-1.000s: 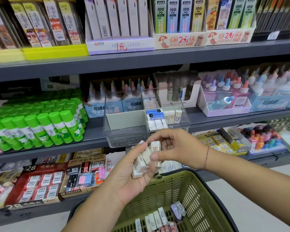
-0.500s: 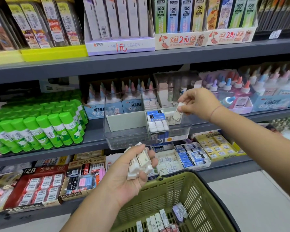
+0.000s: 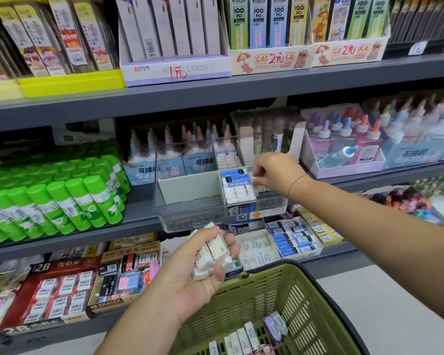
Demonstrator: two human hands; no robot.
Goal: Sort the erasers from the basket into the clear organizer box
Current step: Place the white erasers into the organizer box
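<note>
The clear organizer box (image 3: 190, 219) stands on the middle shelf, split by a pale divider. Its left part is bare; its right part holds white and blue-sleeved erasers (image 3: 237, 187). My right hand (image 3: 277, 172) reaches into the box's right end, fingers curled and pinching a white eraser (image 3: 257, 181) down among the others. My left hand (image 3: 200, 267) is palm-up below the box and grips a stack of white and cream erasers (image 3: 210, 252). The green basket (image 3: 241, 303) sits below, with several erasers (image 3: 251, 336) on its floor.
Green glue sticks (image 3: 57, 201) fill the shelf left of the box. Glue bottles (image 3: 349, 142) in display boxes stand behind and to the right. Eraser cartons (image 3: 62, 288) lie on the lower shelf. Pencil lead packs (image 3: 174, 34) fill the top shelf.
My right hand took one eraser from the stack in my left hand, carried it up to the box and has lowered it into the right compartment. The left hand kept its stack.
</note>
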